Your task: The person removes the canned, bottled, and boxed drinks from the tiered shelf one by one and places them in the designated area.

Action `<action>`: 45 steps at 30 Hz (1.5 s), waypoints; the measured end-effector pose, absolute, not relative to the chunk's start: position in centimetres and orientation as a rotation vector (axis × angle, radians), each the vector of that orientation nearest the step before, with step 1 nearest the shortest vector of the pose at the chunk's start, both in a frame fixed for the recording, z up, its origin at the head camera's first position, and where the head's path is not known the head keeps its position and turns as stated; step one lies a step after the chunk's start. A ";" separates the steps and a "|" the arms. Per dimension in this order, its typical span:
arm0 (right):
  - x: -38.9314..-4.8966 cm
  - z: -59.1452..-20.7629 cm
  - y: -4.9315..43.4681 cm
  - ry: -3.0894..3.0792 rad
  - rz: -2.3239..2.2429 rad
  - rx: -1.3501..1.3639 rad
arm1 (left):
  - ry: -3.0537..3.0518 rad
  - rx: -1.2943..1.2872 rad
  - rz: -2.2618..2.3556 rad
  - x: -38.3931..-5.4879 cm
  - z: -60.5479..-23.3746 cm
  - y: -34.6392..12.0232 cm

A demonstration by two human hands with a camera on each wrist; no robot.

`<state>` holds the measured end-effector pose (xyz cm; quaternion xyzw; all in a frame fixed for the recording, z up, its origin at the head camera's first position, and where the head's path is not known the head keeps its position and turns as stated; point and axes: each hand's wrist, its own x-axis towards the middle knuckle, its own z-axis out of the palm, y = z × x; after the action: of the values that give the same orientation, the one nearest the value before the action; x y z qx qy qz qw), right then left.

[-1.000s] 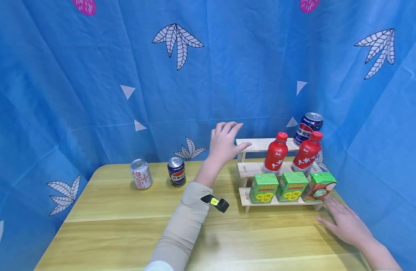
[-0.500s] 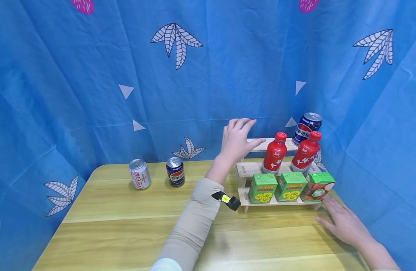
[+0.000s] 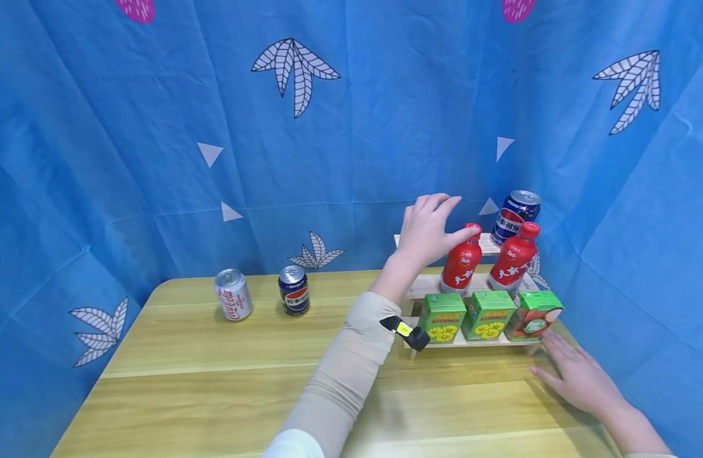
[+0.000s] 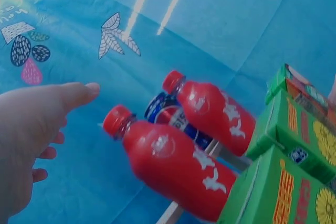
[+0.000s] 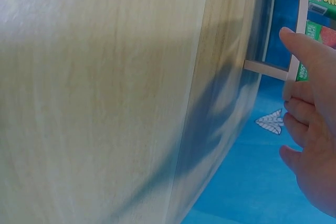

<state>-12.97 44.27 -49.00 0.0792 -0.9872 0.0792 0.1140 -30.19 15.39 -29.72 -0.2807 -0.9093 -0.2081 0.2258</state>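
My left hand (image 3: pixel 428 232) holds nothing. It hovers at the upper left of the shelf rack, fingers loosely spread, thumb close to the red cap of the left bottle (image 3: pixel 462 262). In the left wrist view, a gap shows between the thumb and that bottle (image 4: pixel 173 163). Another red bottle (image 3: pixel 514 257) stands to its right on the middle tier, with a blue Pepsi can (image 3: pixel 516 219) behind on the top tier. Beside the lowest tier's right end, my right hand (image 3: pixel 580 378) lies with fingers extended, fingertips by the brown-and-green carton (image 3: pixel 535 315). Whether they touch is unclear.
Two green drink cartons with yellow flowers, the left carton (image 3: pixel 443 318) and the middle carton (image 3: pixel 488 316), fill the wooden rack's lowest tier. A white Coca-Cola can (image 3: pixel 233 294) and a second Pepsi can (image 3: pixel 294 291) stand at the table's back left. Blue curtain (image 3: pixel 156 127) surrounds the table.
My left hand has moved right and slightly up, from the rack's left edge to beside the left red bottle. The right hand and the drinks stay where they were.
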 end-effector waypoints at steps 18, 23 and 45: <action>-13.1 -48.3 44.3 -2.952 0.243 0.209 | -2.606 -0.799 -0.406 -30.7 -27.9 21.2; -13.0 -48.1 44.2 -2.945 0.263 0.211 | -2.654 -0.769 -0.338 -30.9 -27.1 22.9; -13.2 -48.6 44.2 -2.903 0.259 0.212 | -2.733 -0.705 -0.115 -33.4 -26.2 28.7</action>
<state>-13.17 44.17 -48.58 0.0721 -0.9874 0.0880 0.1097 -33.39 28.71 -26.23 -0.2463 -0.9554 -0.0402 0.1580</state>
